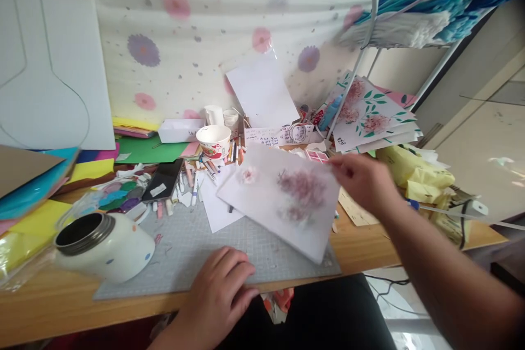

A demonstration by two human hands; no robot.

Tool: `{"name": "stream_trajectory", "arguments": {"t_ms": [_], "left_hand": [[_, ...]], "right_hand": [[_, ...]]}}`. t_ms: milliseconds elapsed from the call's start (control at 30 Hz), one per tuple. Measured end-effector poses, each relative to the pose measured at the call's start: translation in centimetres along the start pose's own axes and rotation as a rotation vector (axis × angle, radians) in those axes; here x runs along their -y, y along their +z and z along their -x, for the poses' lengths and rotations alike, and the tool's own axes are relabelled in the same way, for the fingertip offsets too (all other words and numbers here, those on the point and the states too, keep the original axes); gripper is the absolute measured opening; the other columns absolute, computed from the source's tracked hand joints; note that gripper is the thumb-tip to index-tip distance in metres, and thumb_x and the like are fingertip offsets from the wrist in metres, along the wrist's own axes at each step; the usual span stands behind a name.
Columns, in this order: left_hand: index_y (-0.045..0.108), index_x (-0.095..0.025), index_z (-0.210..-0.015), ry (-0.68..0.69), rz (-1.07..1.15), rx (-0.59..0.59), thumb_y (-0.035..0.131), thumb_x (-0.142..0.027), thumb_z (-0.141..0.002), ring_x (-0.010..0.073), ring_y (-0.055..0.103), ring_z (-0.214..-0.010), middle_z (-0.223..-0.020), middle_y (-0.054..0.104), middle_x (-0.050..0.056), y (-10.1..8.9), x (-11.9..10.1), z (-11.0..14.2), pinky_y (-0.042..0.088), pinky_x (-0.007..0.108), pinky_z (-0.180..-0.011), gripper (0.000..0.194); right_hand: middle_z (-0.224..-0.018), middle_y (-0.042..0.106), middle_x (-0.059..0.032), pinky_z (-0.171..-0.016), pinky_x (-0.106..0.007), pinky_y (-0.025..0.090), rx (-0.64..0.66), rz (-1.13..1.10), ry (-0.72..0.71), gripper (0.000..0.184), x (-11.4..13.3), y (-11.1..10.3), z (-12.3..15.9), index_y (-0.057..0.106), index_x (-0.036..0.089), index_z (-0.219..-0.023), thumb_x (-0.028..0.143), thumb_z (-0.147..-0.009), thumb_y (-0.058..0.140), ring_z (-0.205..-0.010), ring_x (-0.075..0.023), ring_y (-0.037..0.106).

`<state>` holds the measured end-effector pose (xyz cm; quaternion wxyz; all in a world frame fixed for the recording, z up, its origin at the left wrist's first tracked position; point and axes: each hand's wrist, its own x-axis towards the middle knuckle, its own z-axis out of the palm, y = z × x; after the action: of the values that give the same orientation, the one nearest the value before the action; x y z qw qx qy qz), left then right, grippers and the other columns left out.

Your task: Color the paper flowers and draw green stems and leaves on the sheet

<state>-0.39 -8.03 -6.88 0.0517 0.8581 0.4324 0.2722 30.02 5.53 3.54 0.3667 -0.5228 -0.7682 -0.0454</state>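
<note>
Floral sheet [301,191] beyond loosely curled left hand [225,287], corner pinched in right hand [363,179]

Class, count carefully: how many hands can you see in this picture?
2: the left hand at the grey mat's near edge, and the right hand holding the flower sheet at its upper right corner.

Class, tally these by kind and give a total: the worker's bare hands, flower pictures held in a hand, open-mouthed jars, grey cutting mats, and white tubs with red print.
Bare hands: 2 (left hand, right hand)
Held flower picture: 1
Open-mouthed jar: 1
Grey cutting mat: 1
Red-printed white tub: 1
Total: 6
</note>
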Motion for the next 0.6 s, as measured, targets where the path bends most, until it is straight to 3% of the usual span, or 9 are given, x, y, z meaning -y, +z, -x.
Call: {"name": "stream_trajectory", "arguments": {"t_ms": [67,133,233,333,400,467,533,600], "left_hand": [[0.056,-0.022,-0.095,-0.002,-0.001,-0.022,0.06,-0.009,-0.086,0.0201,0.056,-0.085,-0.093,0.061,0.003,-0.3,0.0,0.5,0.049,0.033,-0.073,0.016],[0.057,-0.021,-0.094,-0.009,-0.008,-0.04,0.054,-0.01,-0.09,0.0197,0.056,-0.085,-0.092,0.061,0.003,-0.5,0.2,1.0,0.048,0.033,-0.073,0.012],[0.058,-0.02,-0.095,-0.018,-0.026,-0.081,0.05,-0.013,-0.093,0.0193,0.057,-0.085,-0.092,0.062,0.004,-0.5,0.5,1.6,0.048,0.033,-0.074,0.011],[0.059,-0.02,-0.097,-0.022,-0.043,-0.113,0.048,-0.016,-0.095,0.0188,0.058,-0.087,-0.094,0.062,0.004,-0.7,0.9,1.8,0.049,0.032,-0.076,0.011],[0.059,-0.02,-0.097,-0.027,-0.059,-0.107,0.046,-0.018,-0.096,0.0193,0.059,-0.088,-0.095,0.063,0.005,-0.9,1.2,1.7,0.05,0.033,-0.077,0.013],[0.06,-0.02,-0.098,-0.039,-0.081,-0.069,0.044,-0.017,-0.096,0.0196,0.06,-0.089,-0.097,0.063,0.005,-1.1,1.5,1.2,0.052,0.034,-0.077,0.016],[0.061,-0.019,-0.104,-0.057,-0.114,-0.002,0.047,-0.017,-0.096,0.0197,0.061,-0.093,-0.103,0.064,0.006,-1.3,1.8,0.0,0.054,0.035,-0.08,0.016],[0.059,-0.018,-0.115,-0.073,-0.162,0.078,0.057,-0.021,-0.095,0.0212,0.062,-0.101,-0.113,0.063,0.006,-1.3,2.2,-1.8,0.055,0.04,-0.086,0.021]], "right_hand": [[-0.075,0.072,-0.0036,-0.059,-0.029,0.047,-0.157,0.056,0.002,0.018,0.4,-3.7,-3.6,0.077,0.02,-0.095,0.022,-0.083,0.064,-0.056,-0.0129,0.06],[-0.08,0.072,-0.0043,-0.064,-0.032,0.045,-0.219,0.076,-0.001,0.025,0.9,-7.3,-6.6,0.077,0.021,-0.103,0.031,-0.085,0.062,-0.065,-0.0138,0.063],[-0.087,0.073,-0.0043,-0.06,-0.036,0.039,-0.16,0.097,-0.024,0.04,2.0,-11.7,-9.9,0.073,0.026,-0.112,0.048,-0.082,0.059,-0.076,-0.0182,0.067],[-0.07,0.068,0.0006,-0.063,-0.039,0.041,-0.163,0.251,0.003,0.034,2.6,-14.4,-12.4,0.077,0.026,-0.103,0.044,-0.081,0.058,-0.08,-0.0219,0.069],[-0.072,0.068,0.0037,-0.072,-0.039,0.044,-0.103,0.271,-0.066,0.03,2.3,-15.3,-14.0,0.078,0.029,-0.1,0.039,-0.079,0.059,-0.088,-0.0212,0.069],[-0.078,0.071,0.0044,-0.075,-0.039,0.042,0.061,0.251,-0.121,0.029,1.8,-15.2,-15.6,0.079,0.023,-0.094,0.037,-0.076,0.06,-0.092,-0.0195,0.069],[-0.075,0.071,0.0043,-0.08,-0.04,0.041,0.208,0.249,-0.119,0.026,1.3,-14.0,-16.5,0.079,0.015,-0.09,0.03,-0.076,0.063,-0.091,-0.018,0.068],[-0.066,0.069,0.0053,-0.08,-0.035,0.043,0.345,0.233,-0.12,0.021,1.3,-11.4,-16.8,0.08,0.011,-0.085,0.02,-0.078,0.062,-0.081,-0.0125,0.068]]}}
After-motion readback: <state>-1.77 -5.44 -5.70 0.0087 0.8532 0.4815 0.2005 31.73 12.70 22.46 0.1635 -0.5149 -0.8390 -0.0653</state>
